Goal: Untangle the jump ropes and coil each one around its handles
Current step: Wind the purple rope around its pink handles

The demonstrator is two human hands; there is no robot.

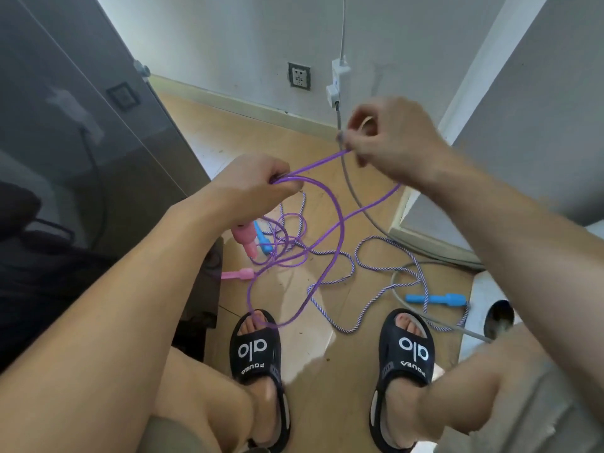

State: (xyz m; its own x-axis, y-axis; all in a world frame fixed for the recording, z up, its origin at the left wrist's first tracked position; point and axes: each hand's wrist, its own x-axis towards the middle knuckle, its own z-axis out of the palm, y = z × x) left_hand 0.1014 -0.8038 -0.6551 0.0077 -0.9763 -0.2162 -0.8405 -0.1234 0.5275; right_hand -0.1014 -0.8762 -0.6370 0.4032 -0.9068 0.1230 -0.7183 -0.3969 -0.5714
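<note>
Untangling in progress: your left hand (258, 184) grips gathered loops of the purple rope (340, 230), your right hand (385, 138) pinches one strand above the floor tangle (287, 243); next, draw it clear of the striped rope (369, 256).

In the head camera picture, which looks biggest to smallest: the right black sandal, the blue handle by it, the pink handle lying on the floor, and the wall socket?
1. Right black sandal, though it lies nearest the camera.
2. Blue handle.
3. Pink handle and wall socket look alike; the socket is farther off, so I won't rank them.
</note>
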